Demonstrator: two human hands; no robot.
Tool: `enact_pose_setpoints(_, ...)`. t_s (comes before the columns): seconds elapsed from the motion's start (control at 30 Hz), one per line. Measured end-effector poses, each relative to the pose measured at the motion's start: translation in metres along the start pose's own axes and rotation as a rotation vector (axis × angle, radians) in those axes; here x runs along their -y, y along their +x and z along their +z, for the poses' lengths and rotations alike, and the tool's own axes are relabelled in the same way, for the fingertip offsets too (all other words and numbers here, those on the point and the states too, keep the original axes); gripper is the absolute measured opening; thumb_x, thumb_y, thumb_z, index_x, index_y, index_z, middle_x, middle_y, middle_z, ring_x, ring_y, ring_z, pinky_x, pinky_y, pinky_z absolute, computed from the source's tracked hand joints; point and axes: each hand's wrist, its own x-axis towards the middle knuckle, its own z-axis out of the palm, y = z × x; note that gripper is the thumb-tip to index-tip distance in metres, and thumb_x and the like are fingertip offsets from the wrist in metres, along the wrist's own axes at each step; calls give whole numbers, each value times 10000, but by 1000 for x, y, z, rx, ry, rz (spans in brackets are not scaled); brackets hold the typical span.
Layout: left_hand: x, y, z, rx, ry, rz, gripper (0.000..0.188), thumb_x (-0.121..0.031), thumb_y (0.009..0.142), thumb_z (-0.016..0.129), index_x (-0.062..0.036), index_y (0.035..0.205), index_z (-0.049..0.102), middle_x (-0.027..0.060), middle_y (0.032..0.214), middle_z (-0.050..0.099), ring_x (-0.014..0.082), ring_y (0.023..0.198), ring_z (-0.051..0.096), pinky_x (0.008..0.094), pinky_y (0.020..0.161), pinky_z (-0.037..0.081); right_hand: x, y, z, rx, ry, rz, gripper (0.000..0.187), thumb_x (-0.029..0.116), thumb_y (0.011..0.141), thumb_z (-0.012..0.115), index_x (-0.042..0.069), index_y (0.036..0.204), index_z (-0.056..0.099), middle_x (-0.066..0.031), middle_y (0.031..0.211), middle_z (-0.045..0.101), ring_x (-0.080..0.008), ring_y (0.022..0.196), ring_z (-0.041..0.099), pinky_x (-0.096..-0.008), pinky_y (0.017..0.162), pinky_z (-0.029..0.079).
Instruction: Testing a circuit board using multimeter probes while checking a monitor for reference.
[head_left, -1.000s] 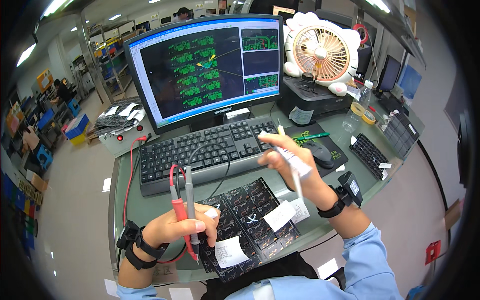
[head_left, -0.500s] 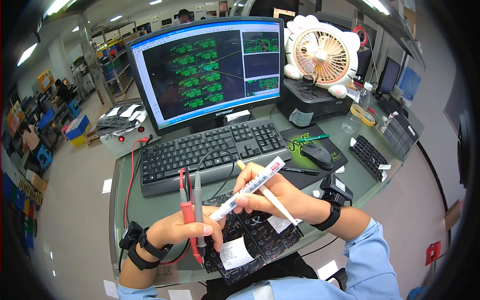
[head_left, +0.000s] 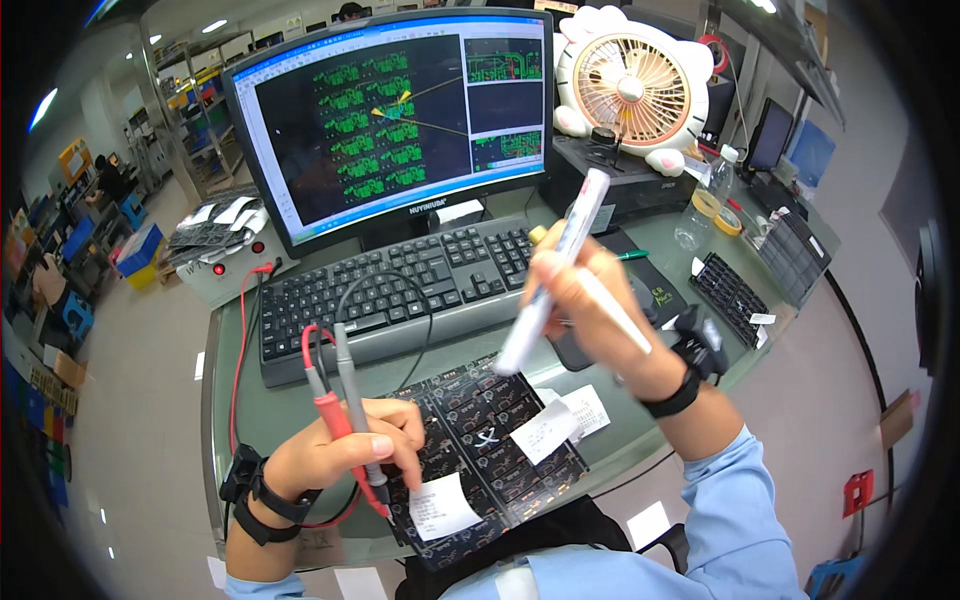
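got desk [head_left: 365,380] with keyboard [head_left: 385,302], black circuit panel [head_left: 462,412] flat in front. have left hand [head_left: 345,452] over its left side, right hand [head_left: 592,300] raised. gripping red probe [head_left: 333,414], grey probe [head_left: 352,390] in left; white marker [head_left: 587,212] (lower end blurred), cream stick [head_left: 618,316] in right.

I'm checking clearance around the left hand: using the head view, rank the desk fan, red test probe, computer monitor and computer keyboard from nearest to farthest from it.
1. Red test probe: held in the left hand.
2. Computer keyboard: ahead, beyond the hand.
3. Computer monitor: behind the keyboard.
4. Desk fan: right of the monitor.
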Motion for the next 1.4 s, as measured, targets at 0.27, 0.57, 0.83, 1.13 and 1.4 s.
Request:
enact_pose_setpoints(0.27, -6, -19, -30, -233, -65, 349, 548, -299, 890, 333, -7, 516, 607, 102, 526, 547, 204, 477, 456, 323, 490, 371, -34, 17, -70, 125, -728, 111, 308, 319, 899, 612, 12, 918, 592, -78, 642, 597, -166, 569, 586, -311, 553, 458)
enact_pose_setpoints(0.57, -13, -30, -35, -319, -89, 369, 581, -317, 868, 326, 1, 452, 577, 143, 454, 497, 201, 384, 391, 337, 402, 308, -49, 4, -59, 440, -1265, 202, 389, 435, 890, 560, 52, 863, 620, -164, 728, 652, -357, 723, 650, -429, 642, 497)
enact_pose_setpoints(0.83, 1, -31, -14, -39, -76, -16, 465, -292, 857, 397, 31, 630, 642, 133, 620, 576, 211, 562, 495, 310, 548, 373, -15, -17, -32, 216, -397, -215, 424, 316, 979, 423, -28, 996, 670, -157, 863, 650, -236, 837, 630, -338, 752, 486)
enact_pose_setpoints(1.13, 14, -29, -10, -55, -179, -115, 421, -298, 850, 446, 26, 652, 627, 101, 643, 589, 186, 605, 512, 302, 585, 383, -28, -57, 23, 790, -188, -308, 240, 61, 867, 594, -6, 1096, 566, -134, 961, 584, -283, 869, 600, -353, 750, 489)
enact_pose_setpoints(1.4, 17, -28, -12, -15, -205, -124, 392, -258, 875, 438, 19, 661, 616, 98, 645, 572, 194, 612, 518, 312, 598, 396, -36, -62, 31, 684, -290, -285, 158, 61, 814, 675, 12, 921, 569, -102, 788, 605, -262, 682, 620, -343, 592, 496)
